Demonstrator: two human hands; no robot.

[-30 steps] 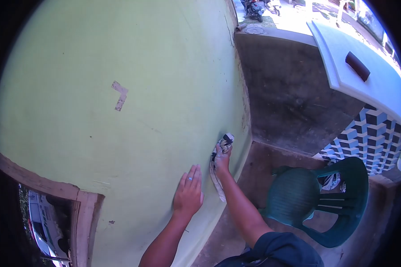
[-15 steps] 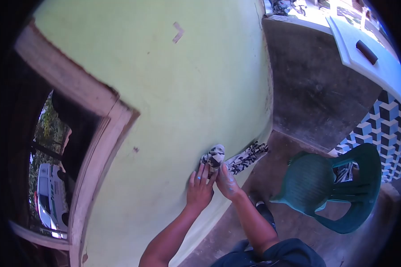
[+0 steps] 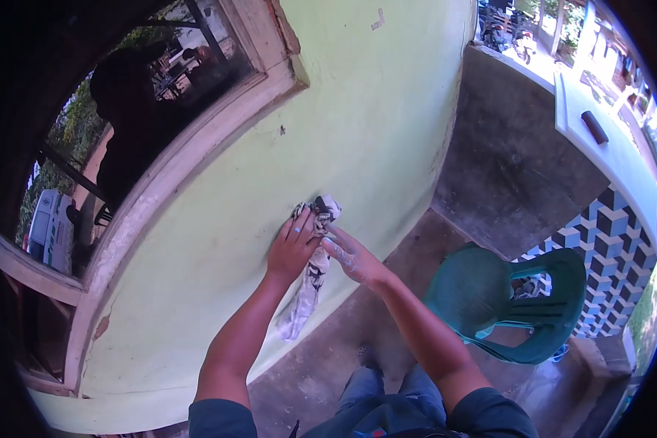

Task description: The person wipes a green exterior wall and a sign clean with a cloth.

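A black-and-white patterned cloth (image 3: 328,210) is bunched up against the pale green wall (image 3: 372,146), and its lighter tail hangs down below the hands. My left hand (image 3: 290,250), with a ring on one finger, presses its fingers over the bunched cloth and grips it to the wall. Close beside it, my right hand (image 3: 352,257) has hold of the cloth's right side, its thumb towards the left hand. Whitish smears show on the right hand. Its fingertips are partly hidden by the cloth.
A wooden-framed window (image 3: 197,157) with reflective glass is on the left. To the right stands a green plastic chair (image 3: 471,288), in front of a dark low wall (image 3: 518,139). A brown cylindrical object (image 3: 595,127) lies on the white ledge (image 3: 620,164) above patterned tiles (image 3: 613,233).
My view has shifted left and back. Both hands remain together on the cloth against the wall; its loose tail, earlier stretched out to the right, now hangs downward.
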